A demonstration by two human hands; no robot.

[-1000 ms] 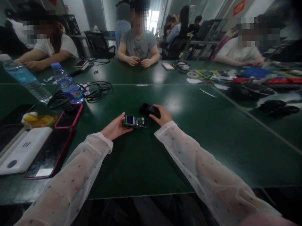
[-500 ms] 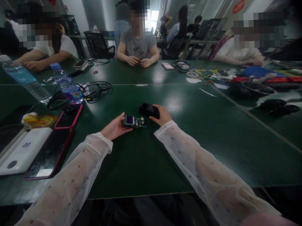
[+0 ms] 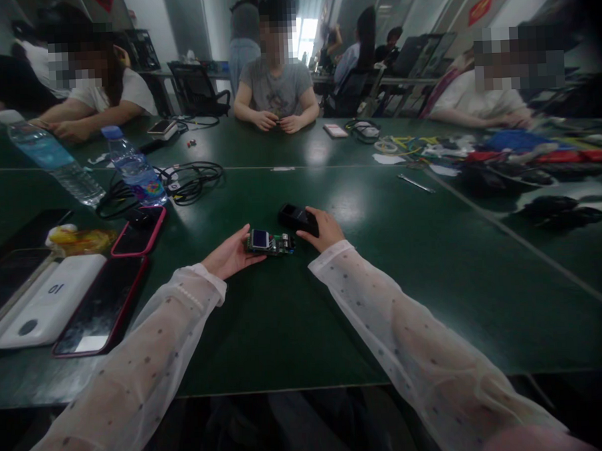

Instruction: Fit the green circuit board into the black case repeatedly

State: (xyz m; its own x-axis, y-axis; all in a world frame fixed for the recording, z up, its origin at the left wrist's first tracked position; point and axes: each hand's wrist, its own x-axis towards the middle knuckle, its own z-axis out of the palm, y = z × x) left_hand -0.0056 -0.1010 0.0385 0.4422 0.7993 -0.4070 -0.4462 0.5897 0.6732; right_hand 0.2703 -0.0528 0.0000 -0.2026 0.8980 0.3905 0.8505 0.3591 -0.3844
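Note:
Between the thumb and fingers of my left hand (image 3: 233,253) is a green circuit board (image 3: 272,242) with a small dark screen, held near the middle of the table. My right hand (image 3: 325,228) grips a black plastic case (image 3: 294,216) by its right end, thumb on the near side and fingers over the top. The case has a dark rectangular window and lies just beyond and to the right of the board; the two are apart. Sheer dotted sleeves cover both my arms.
To the left lie phones (image 3: 101,307), a white power bank (image 3: 55,299) and a pink-edged phone (image 3: 140,231). Two water bottles (image 3: 135,167) stand beside coiled black cables (image 3: 194,180). A thin metal tool (image 3: 415,183) and piled cables (image 3: 517,153) are at right. People sit across the table.
Both hands keep hold of the board and the case, with almost no movement. The whole view has shifted very slightly.

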